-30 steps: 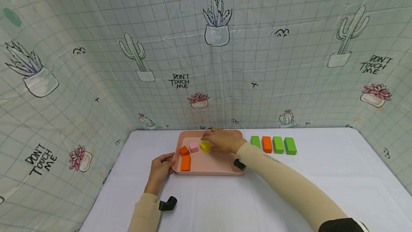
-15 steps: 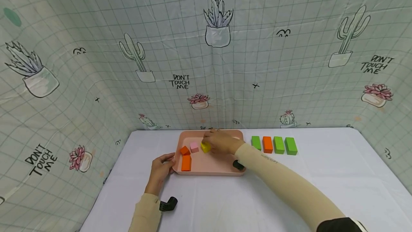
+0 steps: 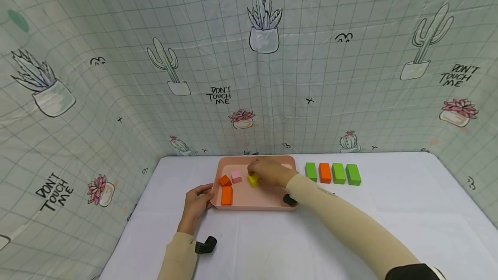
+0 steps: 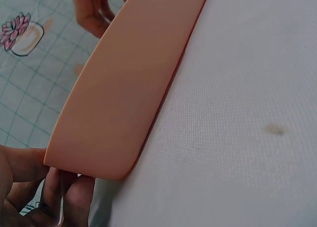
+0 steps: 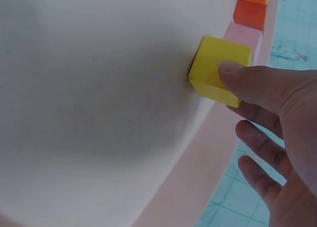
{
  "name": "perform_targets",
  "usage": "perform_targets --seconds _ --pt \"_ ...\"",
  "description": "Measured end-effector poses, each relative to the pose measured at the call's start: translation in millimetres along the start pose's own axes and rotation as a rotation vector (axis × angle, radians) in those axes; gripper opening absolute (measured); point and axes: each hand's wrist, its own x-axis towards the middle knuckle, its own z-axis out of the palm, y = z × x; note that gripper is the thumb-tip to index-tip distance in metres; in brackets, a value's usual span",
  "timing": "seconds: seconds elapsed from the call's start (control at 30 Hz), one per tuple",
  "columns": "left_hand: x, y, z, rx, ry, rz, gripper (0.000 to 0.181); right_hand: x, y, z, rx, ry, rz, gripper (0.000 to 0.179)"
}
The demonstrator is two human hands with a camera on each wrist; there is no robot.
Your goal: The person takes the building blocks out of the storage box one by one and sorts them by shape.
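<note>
A yellow block [image 5: 213, 64] is pinched by the thumb and fingers of my right hand [image 3: 270, 171], over the inside of a pink tray [image 3: 256, 207]. Whether the block touches the tray floor I cannot tell. My left hand [image 3: 196, 204] grips the tray's left edge; the left wrist view has the thumb and fingers of that hand [image 4: 44, 192] at the tray's corner. Inside the tray, left of the yellow block, lie a pink block [image 3: 236, 176], a small orange block [image 3: 225, 180] and a longer orange block [image 3: 227, 195].
Right of the tray a row of blocks stands on the white table [image 3: 249, 245]: a green block [image 3: 311, 172], an orange block [image 3: 324, 173] and two more green ones. A patterned cloth [image 3: 272, 77] rises behind the table.
My right hand has closed its fingers on the yellow block and shifted it slightly right, away from the pink block. The left hand stays on the tray's edge.
</note>
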Motion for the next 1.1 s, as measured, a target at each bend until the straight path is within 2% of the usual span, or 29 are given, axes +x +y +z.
perform_targets --seconds 0.23,0.33,0.47,0.6,0.9,1.1 --pt "2.1 -0.2 1.0 -0.003 -0.001 -0.003 0.033 -21.4 2 -9 -0.03 0.085 -0.055 0.028" --pt "2.6 0.2 1.2 -0.003 -0.008 0.0 0.033 -34.6 2 -16 -0.033 0.133 -0.038 0.028" --pt "2.9 0.9 1.2 0.0 -0.007 0.0 0.034 -53.1 3 -22 -0.089 0.188 -0.016 0.03" --pt "3.0 0.4 1.9 -0.003 -0.004 0.008 0.034 -72.8 3 -25 -0.129 0.25 -0.028 0.031" --pt "1.1 0.8 0.2 -0.011 -0.011 0.031 0.034 -109.6 10 -22 -0.198 0.48 -0.112 0.042" --pt "1.5 3.0 -0.3 0.002 -0.016 0.029 0.034 -134.2 18 -16 -0.171 0.581 -0.147 0.051"
